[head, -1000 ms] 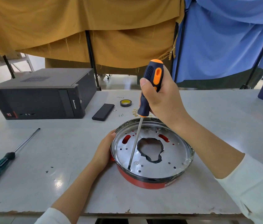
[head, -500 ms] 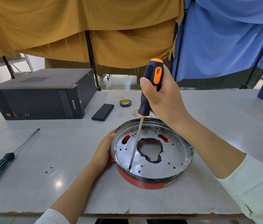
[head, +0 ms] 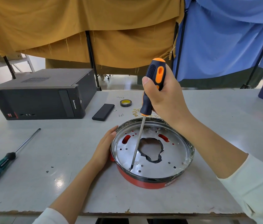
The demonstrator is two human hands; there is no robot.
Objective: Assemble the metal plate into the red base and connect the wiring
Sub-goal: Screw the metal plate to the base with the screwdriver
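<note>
The red base sits on the desk near its front edge, and the metal plate is seated inside it, rim level with the base's top. The plate shows small round holes, two slots through which red shows, and an irregular central opening edged in black. The right hand grips the orange and black screwdriver, fingers wrapped round the handle and thumb lying up along it; the shaft slants down and to the left, with its tip resting on the plate near the front-left rim, on what appears to be a screw. The left hand rests against the left side of the base, fingers held fairly straight along the rim, gripping nothing. A green screwdriver lies on the desk well to the left. Toward the back stand a black computer case, a flat black block beside it, a roll of tape, and a few small screws and brass-coloured fittings just behind the base.
</note>
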